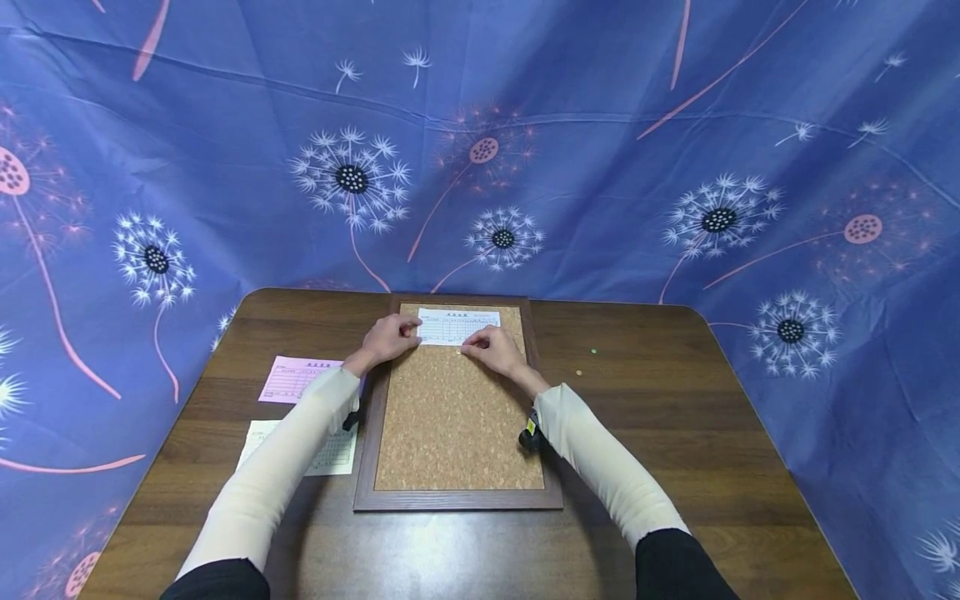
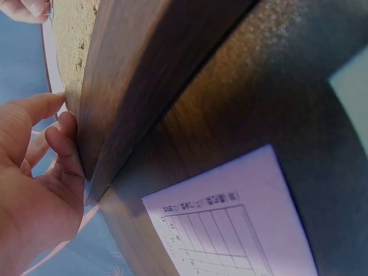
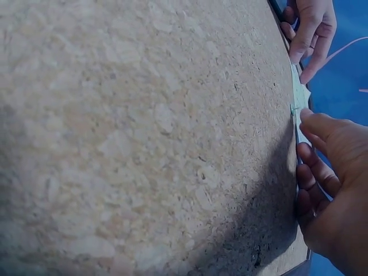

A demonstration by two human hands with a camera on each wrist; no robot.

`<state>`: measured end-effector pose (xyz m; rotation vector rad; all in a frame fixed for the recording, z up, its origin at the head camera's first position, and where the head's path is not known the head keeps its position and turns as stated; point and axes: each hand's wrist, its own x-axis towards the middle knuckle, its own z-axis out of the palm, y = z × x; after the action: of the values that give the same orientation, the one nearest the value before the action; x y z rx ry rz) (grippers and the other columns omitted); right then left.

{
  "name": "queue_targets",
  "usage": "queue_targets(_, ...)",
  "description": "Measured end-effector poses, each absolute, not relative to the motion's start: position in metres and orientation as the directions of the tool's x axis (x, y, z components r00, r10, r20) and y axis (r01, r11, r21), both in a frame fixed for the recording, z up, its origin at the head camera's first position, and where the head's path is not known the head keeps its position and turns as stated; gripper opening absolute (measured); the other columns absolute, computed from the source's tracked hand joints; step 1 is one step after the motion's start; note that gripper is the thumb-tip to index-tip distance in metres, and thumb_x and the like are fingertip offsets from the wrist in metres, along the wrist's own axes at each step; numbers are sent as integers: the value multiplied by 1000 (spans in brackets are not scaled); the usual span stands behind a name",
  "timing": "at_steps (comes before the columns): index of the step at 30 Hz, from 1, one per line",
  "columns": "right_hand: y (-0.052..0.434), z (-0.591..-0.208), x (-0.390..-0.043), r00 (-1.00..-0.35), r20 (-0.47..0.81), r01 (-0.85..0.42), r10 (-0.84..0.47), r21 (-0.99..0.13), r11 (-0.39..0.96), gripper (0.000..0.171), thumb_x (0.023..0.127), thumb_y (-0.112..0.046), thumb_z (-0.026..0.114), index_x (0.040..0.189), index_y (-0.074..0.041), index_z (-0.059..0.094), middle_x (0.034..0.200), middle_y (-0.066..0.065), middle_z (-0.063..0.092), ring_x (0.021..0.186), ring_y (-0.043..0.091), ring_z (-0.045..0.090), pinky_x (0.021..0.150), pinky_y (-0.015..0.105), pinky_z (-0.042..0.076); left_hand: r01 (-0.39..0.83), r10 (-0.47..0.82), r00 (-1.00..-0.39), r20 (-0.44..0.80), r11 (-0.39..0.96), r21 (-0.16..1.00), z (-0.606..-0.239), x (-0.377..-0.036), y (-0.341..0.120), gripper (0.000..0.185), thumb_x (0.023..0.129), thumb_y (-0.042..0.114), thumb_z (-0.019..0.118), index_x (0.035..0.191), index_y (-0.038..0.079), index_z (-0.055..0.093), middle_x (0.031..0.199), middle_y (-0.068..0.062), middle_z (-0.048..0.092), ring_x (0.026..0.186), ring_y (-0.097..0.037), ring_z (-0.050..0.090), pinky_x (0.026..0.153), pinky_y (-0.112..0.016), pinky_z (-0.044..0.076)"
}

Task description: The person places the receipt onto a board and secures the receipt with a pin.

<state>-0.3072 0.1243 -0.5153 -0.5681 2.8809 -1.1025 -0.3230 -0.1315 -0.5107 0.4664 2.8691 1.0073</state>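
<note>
A cork board [image 1: 457, 417] in a dark wooden frame [image 2: 144, 86] lies flat on the table. A white printed slip [image 1: 459, 327] lies across the top of the cork. My left hand [image 1: 390, 337] rests on the slip's left end, its fingers [image 3: 307, 34] laid straight on the paper. My right hand [image 1: 491, 348] is at the slip's lower edge with its fingers curled. Its fingertips [image 3: 307, 118] pinch a small green pin [image 3: 292, 109] against the slip's edge [image 3: 299, 132].
On the brown table [image 1: 675, 433], left of the board, lie a pink form [image 1: 296, 379] and a pale form [image 1: 330, 454], partly under my left forearm. Two small pins, green [image 1: 593, 351] and yellow [image 1: 578, 372], sit right of the board. Blue dandelion cloth [image 1: 600, 167] surrounds the table.
</note>
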Motion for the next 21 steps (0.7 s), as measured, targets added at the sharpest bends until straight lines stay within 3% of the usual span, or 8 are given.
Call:
queue_targets(10,122,-517,-307,-916,167,-382,-364,-638,669,12,86,-18,82,94,-9,82,92,8,74,83,16,64,75,23,48,266,305,-951,44,741,616,-512,-325,-132,39,92,16,71,129,3,68,93,-9,66,82,-21,58,68,-30,41)
queue_targets(21,117,-520,-307,-934,163,-353,-318,-554,754,16,88,-29,81,89,-13,83,90,4,75,84,18,67,78,31,53,255,302,-953,34,736,627,-508,-321,-131,39,93,16,71,130,3,68,94,-10,67,81,-20,57,67,-30,40)
